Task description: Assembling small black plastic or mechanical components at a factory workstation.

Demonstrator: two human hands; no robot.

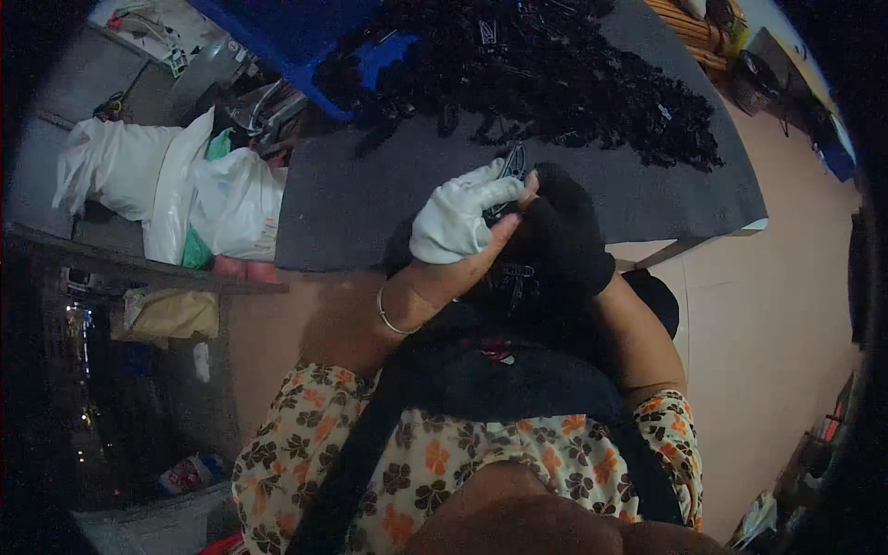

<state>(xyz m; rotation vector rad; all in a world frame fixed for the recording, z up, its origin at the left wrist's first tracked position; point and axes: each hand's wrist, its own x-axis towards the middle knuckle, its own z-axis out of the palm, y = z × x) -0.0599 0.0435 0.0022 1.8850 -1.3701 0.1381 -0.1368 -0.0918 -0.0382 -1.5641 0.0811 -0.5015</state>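
Observation:
My left hand (458, 215), in a white glove with the thumb bare, is closed around a small black pointed clip-like piece (514, 163), whose tip sticks up past the fingers. My right hand (564, 213), in a black glove with bare fingertips, is pressed against the left hand at the same piece. Its fingers are curled, and the dark glove hides most of them. Below the hands, similar dark pieces (518, 277) lie on my lap, dim and partly lost in shadow. Beyond the hands, a large heap of small black pieces (555, 83) spreads over the grey-covered table (347, 208).
A blue tray or bin (277, 46) stands at the table's far left. White plastic bags (236, 208) and metal items sit left of the table. A brown package (171, 314) lies lower left. The table's right corner (758, 224) juts over the floor.

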